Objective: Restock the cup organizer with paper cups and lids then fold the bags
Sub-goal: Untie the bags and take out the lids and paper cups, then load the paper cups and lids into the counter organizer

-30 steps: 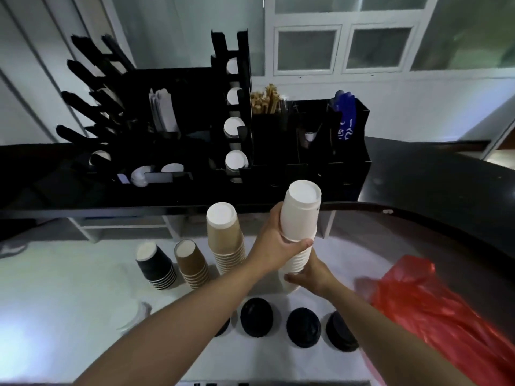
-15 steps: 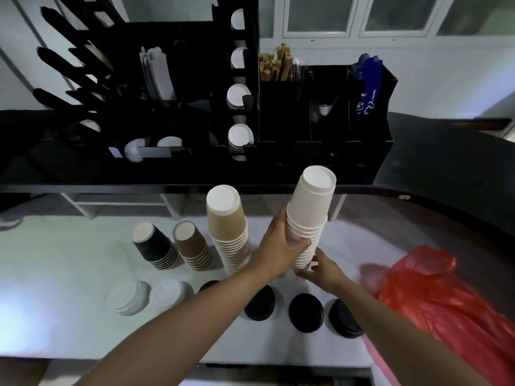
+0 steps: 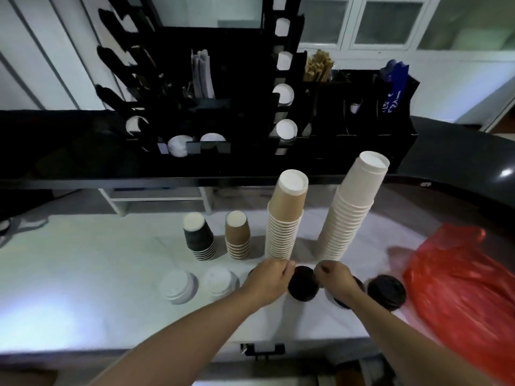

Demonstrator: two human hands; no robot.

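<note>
4 inverted cup stacks were seen standing on the white table (image 3: pixel 83 274): a tall white stack (image 3: pixel 351 210) at 1 o'clock of the hands, a tall tan stack (image 3: pixel 285 215) at 12 o'clock, a short brown stack (image 3: pixel 237 235) and a short black stack (image 3: pixel 199 236) towards 11 o'clock; none had been loaded, so restocking was judged barely begun. White lids (image 3: pixel 199 284) lay at 9 o'clock, black lids (image 3: pixel 386 292) at 3 o'clock. The cup organizer (image 3: pixel 223 87) stood at 12 o'clock, partly filled. The left hand (image 3: pixel 269 280) and right hand (image 3: pixel 335 278) were held with curled fingers beside a black lid stack (image 3: pixel 302 284); whether it was gripped could not be told. The red bag (image 3: pixel 459 291) lay unfolded at 3 o'clock.
</note>
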